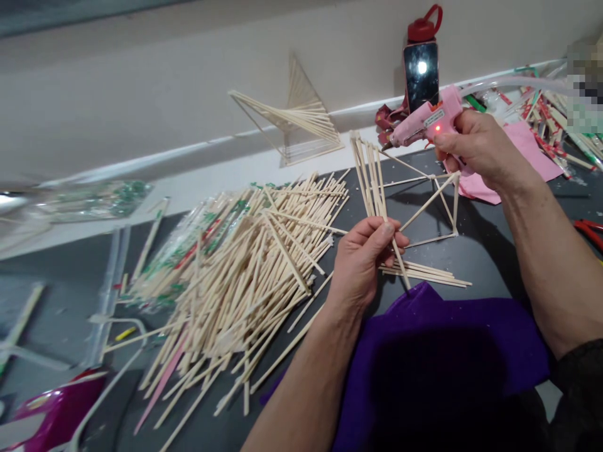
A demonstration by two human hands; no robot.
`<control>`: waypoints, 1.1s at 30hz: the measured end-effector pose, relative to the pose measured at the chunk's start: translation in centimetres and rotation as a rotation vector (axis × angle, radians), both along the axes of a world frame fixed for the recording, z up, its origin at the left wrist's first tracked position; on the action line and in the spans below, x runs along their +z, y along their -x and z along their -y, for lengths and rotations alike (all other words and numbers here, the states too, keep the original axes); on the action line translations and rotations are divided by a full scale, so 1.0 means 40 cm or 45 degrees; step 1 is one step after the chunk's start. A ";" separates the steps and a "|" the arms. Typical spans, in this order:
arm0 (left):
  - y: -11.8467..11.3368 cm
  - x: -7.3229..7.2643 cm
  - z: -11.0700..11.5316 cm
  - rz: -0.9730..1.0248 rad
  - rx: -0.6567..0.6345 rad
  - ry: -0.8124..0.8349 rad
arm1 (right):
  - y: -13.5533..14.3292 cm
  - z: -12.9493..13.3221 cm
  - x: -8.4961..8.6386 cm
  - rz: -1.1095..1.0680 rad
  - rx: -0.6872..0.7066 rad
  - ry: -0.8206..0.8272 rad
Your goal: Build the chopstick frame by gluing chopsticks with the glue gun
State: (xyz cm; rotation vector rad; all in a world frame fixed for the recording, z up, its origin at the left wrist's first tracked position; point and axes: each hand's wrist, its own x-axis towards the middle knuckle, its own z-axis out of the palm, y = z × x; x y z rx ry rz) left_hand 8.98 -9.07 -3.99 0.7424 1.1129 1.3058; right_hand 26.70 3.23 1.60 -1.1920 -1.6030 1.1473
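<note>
My left hand [370, 251] is closed on a wooden stick near the lower ends of several sticks in a wooden stick frame [426, 210]. In my right hand [473, 141] is a pink glue gun [426, 122] with a red light lit. Its nozzle points left, close to the top of the frame's upright sticks. The frame extends right from my left hand, with open triangular sides. Several loose sticks [431, 274] lie just below it, above a purple cloth [452, 326].
A large stick pile [254, 276] and plastic packets cover the table's middle left. A finished-looking twisted stick model [301, 119] stands by the wall. Behind the glue gun are a phone [421, 75] and a red-capped bottle [424, 28]. Red-handled pliers [588, 232] lie far right.
</note>
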 end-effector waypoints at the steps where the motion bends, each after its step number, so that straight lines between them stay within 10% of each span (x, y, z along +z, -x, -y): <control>1: 0.000 0.000 0.000 -0.002 -0.001 0.001 | 0.000 0.000 0.000 0.002 -0.002 0.006; 33: -0.004 0.003 0.001 -0.018 -0.016 0.026 | 0.003 0.010 0.011 0.037 0.009 -0.004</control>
